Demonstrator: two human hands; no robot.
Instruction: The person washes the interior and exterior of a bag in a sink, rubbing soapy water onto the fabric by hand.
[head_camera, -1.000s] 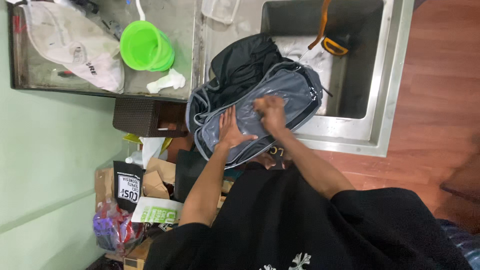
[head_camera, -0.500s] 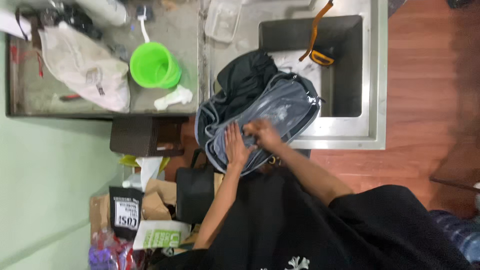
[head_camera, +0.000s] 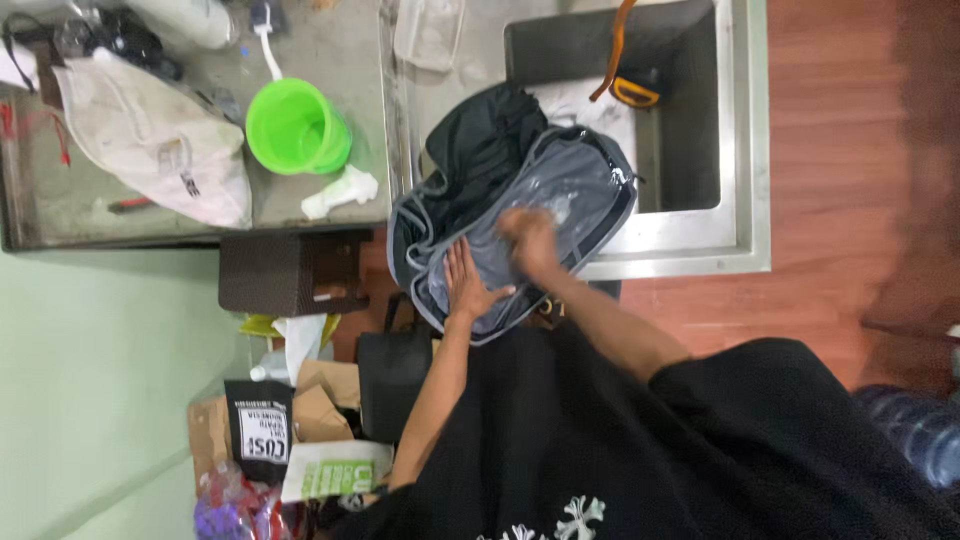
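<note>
Grey backpack (head_camera: 520, 235) propped on sink's (head_camera: 745, 150) front edge; your left hand (head_camera: 468, 288) flat steadying, right hand (head_camera: 530, 240) blurred, grip unclear.

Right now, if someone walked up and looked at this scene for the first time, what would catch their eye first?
The grey and black backpack lying over the edge of the steel sink draws the eye first, with the left hand pressed flat on it and the right hand, blurred, beside it on the grey panel. Next comes the bright green bucket on the counter to the left, beside a crumpled white bag.
</note>
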